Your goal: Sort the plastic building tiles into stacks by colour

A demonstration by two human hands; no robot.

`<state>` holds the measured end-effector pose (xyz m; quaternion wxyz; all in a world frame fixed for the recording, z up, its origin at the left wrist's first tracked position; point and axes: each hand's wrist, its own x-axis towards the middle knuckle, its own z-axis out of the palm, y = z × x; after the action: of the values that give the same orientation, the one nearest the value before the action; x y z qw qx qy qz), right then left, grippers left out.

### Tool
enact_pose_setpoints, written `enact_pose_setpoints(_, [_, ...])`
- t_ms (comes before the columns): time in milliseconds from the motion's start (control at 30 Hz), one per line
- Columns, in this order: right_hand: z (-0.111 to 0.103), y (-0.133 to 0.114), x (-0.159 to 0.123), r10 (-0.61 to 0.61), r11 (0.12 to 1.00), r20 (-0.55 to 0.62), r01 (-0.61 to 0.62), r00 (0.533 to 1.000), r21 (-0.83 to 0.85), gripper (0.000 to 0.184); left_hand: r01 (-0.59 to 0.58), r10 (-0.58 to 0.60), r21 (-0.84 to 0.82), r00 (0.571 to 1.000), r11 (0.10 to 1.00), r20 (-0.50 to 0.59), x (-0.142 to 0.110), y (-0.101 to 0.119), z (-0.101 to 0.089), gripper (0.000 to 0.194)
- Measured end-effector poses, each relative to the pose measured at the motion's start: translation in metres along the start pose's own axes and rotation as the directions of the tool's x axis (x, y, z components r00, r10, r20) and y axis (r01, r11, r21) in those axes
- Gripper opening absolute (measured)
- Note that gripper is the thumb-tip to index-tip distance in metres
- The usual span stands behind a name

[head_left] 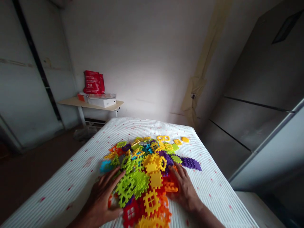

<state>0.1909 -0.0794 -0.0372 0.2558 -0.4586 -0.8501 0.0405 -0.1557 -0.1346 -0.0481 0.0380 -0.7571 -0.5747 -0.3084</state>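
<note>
A heap of plastic interlocking building tiles (pixel 156 180) in green, yellow, orange, red, purple and blue lies on a white ribbed bed cover. My left hand (pixel 104 198) curves along the heap's left side, fingers apart, beside the green tiles (pixel 128 185) and a red window tile (pixel 130 212). On the opposite side, my right hand (pixel 185 189) rests against orange tiles (pixel 170 184), its fingers stretched out and touching the heap's edge. Neither hand grips a tile that I can see. A stack of purple tiles (pixel 192 163) lies just beyond my right hand.
Several loose yellow tiles (pixel 177 142) lie at the far side of the heap on the bed (pixel 213 190). Back left, a small table (pixel 68 101) carries a white box (pixel 102 101) and a red bag (pixel 93 83). A grey cabinet (pixel 249 95) stands at right.
</note>
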Motion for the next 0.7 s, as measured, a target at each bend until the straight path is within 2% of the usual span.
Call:
enact_pose_setpoints(67, [0.004, -0.005, 0.007, -0.008, 1.0, -0.046, 0.009, 0.999, 0.022, 0.071, -0.019, 0.018, -0.035, 0.999, 0.999, -0.034, 0.004, 0.001, 0.004, 0.092])
enact_pose_setpoints(200, [0.006, -0.014, 0.019, 0.069, 0.994, -0.128, -0.057, 0.989, 0.094, 0.046, -0.086, 0.082, -0.085, 0.995, 0.993, -0.048, 0.011, -0.002, 0.01, 0.081])
enact_pose_setpoints(333, [0.009, -0.019, 0.033, 0.12, 0.971, -0.146, -0.086, 0.982, 0.222, 0.046, -0.057, 0.048, -0.153, 0.997, 0.987, -0.064, 0.018, -0.003, 0.019, 0.075])
enact_pose_setpoints(500, [0.015, -0.034, 0.055, 0.113, 0.931, -0.176, -0.042, 0.978, 0.363, 0.052, 0.015, -0.05, -0.313, 0.993, 0.95, -0.104, 0.032, 0.005, 0.029, 0.066])
enact_pose_setpoints(600, [0.018, -0.05, 0.071, 0.121, 0.91, -0.191, -0.032, 0.974, 0.414, 0.049, 0.085, -0.134, -0.403, 0.986, 0.911, -0.094, 0.042, 0.016, 0.029, 0.051])
enact_pose_setpoints(700, [0.02, -0.065, 0.087, 0.159, 0.885, -0.175, -0.062, 0.972, 0.462, 0.042, 0.141, -0.186, -0.46, 0.981, 0.877, -0.054, 0.051, 0.026, 0.024, 0.05])
